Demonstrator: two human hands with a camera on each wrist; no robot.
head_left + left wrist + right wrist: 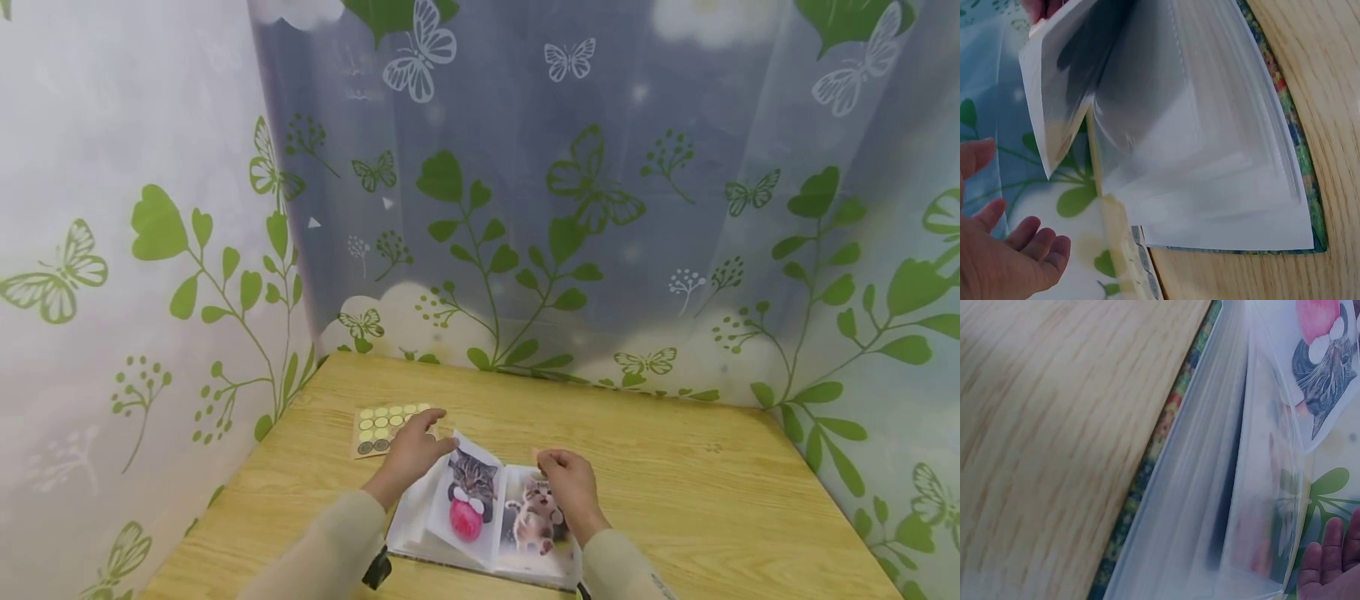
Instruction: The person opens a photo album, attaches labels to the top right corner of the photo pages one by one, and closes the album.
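A photo album [525, 571] with clear sleeves lies spread on the table. Its partly raised left leaf [442, 517] carries a picture of a tabby cat with a pink ball; a kitten photo [528, 525] fills the right page. My left hand [412, 454] is at the raised leaf's top corner, thumb right at its edge, other fingers spread loosely. In the left wrist view, that leaf [1054, 75] tilts up over the sleeves. My right hand [572, 487], above the right page's upper corner, pinches a small pale orange piece [538, 454] between thumb and forefinger; its kind cannot be told.
Behind my left hand lies a sheet of round yellow stickers [382, 421], with some grey circles in its front row. The wooden table [697, 492] meets curtains [487, 275] printed with leaves and butterflies at the back and both sides.
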